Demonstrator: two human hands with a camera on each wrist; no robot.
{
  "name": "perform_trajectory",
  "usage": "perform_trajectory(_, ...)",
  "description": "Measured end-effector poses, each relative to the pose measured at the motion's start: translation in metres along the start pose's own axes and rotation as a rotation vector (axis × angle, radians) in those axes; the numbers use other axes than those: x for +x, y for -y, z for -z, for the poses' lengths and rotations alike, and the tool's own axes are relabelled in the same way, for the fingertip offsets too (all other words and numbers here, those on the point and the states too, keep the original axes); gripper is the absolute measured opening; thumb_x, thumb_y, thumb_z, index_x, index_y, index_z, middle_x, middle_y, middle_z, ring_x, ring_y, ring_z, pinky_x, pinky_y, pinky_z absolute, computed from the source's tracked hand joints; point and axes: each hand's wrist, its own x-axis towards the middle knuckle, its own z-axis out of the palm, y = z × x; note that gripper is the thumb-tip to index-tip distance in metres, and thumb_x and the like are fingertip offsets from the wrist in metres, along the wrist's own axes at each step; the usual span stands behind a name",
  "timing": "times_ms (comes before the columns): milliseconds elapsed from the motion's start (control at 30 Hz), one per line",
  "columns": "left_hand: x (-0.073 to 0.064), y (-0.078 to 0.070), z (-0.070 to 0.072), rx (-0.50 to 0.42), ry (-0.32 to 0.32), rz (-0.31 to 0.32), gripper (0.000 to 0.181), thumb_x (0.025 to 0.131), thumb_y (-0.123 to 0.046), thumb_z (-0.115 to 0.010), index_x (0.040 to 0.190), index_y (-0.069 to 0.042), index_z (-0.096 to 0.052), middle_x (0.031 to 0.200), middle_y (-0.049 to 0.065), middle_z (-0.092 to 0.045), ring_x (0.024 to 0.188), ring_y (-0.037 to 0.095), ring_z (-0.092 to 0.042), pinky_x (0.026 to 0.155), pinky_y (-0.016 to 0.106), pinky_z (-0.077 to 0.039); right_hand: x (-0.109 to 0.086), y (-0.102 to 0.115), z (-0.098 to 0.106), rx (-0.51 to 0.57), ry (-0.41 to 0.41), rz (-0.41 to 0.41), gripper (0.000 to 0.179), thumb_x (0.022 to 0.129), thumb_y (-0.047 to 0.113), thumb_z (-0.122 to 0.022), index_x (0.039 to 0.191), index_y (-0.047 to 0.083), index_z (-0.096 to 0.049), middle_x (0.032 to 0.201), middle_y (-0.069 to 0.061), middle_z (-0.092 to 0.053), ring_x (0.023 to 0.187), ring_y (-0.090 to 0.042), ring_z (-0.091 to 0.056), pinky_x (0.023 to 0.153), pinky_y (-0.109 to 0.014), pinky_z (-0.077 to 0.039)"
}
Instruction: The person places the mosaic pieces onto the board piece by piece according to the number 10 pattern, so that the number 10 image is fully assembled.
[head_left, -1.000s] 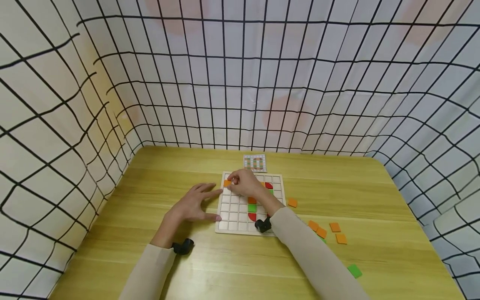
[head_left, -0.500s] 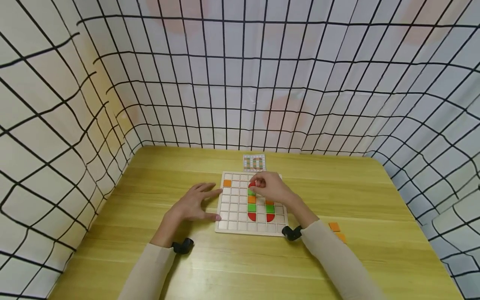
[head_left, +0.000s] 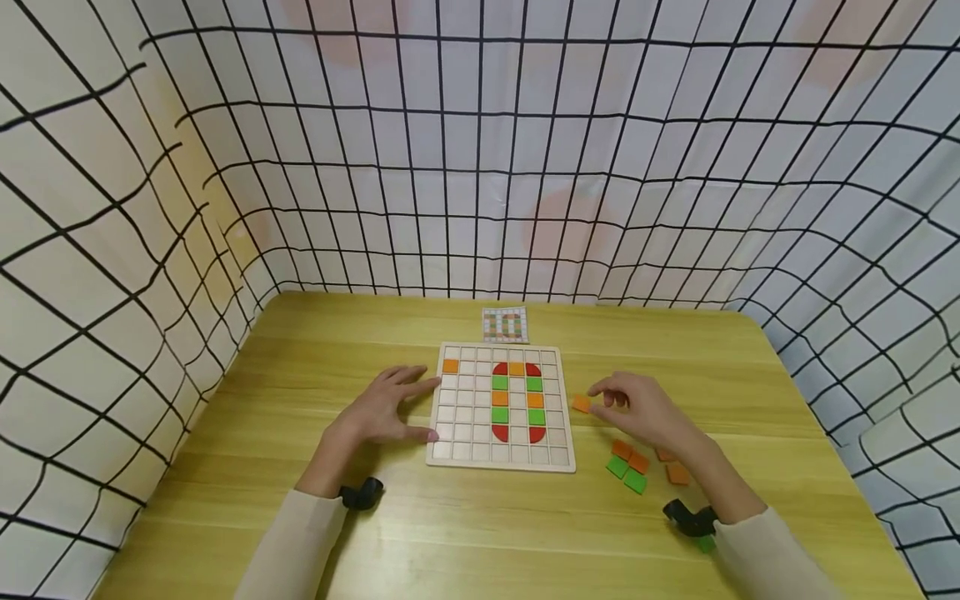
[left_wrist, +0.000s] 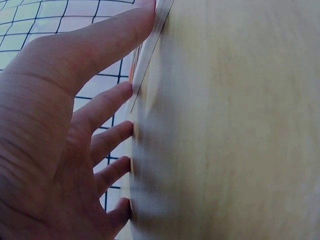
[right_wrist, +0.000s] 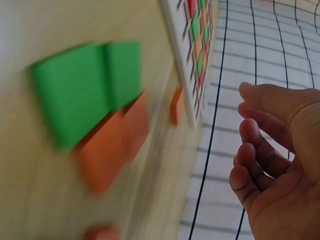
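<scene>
A pale wooden grid board (head_left: 467, 427) lies mid-table. Red quarter-round, green and orange pieces form a tall ring on its right half, and one orange square (head_left: 450, 366) sits near its top left corner. My left hand (head_left: 381, 408) rests at the board's left edge, its thumb and index fingertip touching the rim, fingers spread. To the right of the board, my right hand (head_left: 643, 410) hovers above the table beside a loose orange tile (head_left: 581, 404). In the right wrist view its fingers are loosely bent, nothing between them, and that tile (right_wrist: 176, 107) lies apart from them.
Behind the board lies a small printed pattern card (head_left: 505, 325). Loose orange tiles (head_left: 637, 462) and green tiles (head_left: 635, 482) lie right of the board, partly under the right forearm. A black wire grid (head_left: 480, 200) stands around the table's back and sides.
My right hand has moved right, from over the board to beside the loose orange tile, uncovering the ring of pieces. The left hand stays at the board's edge.
</scene>
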Motion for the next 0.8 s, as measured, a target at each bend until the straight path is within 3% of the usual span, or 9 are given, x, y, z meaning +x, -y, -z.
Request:
perform_trajectory(333, 0.001, 0.001, 0.0, 0.0, 0.004, -0.001, 0.092, 0.079, -0.065, -0.079, 0.157, -0.03, -0.046, 0.169, 0.009, -0.031, 0.155, 0.043, -0.024, 0.118, 0.072, -0.028, -0.067, -0.031, 0.021, -0.053, -0.025, 0.025, 0.022, 0.087, 0.023, -0.085, 0.105, 0.014, -0.077, 0.079, 0.014, -0.055, 0.07, -0.005, -0.045, 0.06, -0.02, -0.039)
perform_trajectory(500, 0.002, 0.0, -0.001, 0.007, 0.01, -0.002, 0.091, 0.079, -0.064, -0.079, 0.157, -0.03, -0.045, 0.17, 0.009, -0.03, 0.155, 0.043, -0.024, 0.118, 0.072, -0.028, -0.107, -0.044, 0.029, -0.007, -0.021, 0.038, 0.027, 0.079, 0.023, -0.09, 0.103, 0.02, -0.077, 0.079, 0.012, -0.058, 0.068, -0.008, -0.048, 0.059, -0.02, -0.039)
perform_trajectory(567, 0.002, -0.001, -0.001, 0.011, 0.009, -0.002, 0.091, 0.079, -0.065, -0.079, 0.157, -0.03, -0.045, 0.17, 0.009, -0.03, 0.155, 0.043, -0.024, 0.118, 0.072, -0.029, -0.121, -0.047, 0.031, 0.01, 0.001, 0.008, 0.027, 0.079, 0.026, -0.09, 0.103, 0.024, -0.077, 0.08, 0.013, -0.06, 0.069, -0.007, -0.05, 0.059, -0.021, -0.04)
perform_trajectory(667, 0.001, 0.0, 0.0, 0.017, 0.006, 0.001, 0.092, 0.079, -0.065, -0.079, 0.157, -0.031, -0.045, 0.17, 0.009, -0.03, 0.155, 0.044, -0.024, 0.117, 0.072, -0.029, -0.137, -0.053, 0.029, 0.034, 0.025, -0.01, 0.029, 0.079, 0.029, -0.091, 0.103, 0.027, -0.076, 0.08, 0.015, -0.06, 0.071, -0.006, -0.052, 0.06, -0.021, -0.041)
perform_trajectory(800, 0.001, 0.001, 0.0, 0.023, -0.001, -0.007, 0.092, 0.079, -0.066, -0.078, 0.157, -0.029, -0.046, 0.169, 0.011, -0.031, 0.154, 0.045, -0.025, 0.117, 0.072, -0.03, -0.153, -0.061, 0.023, 0.074, 0.037, 0.034, 0.032, 0.078, 0.028, -0.091, 0.105, 0.027, -0.075, 0.081, 0.016, -0.059, 0.071, -0.005, -0.052, 0.058, -0.02, -0.04)
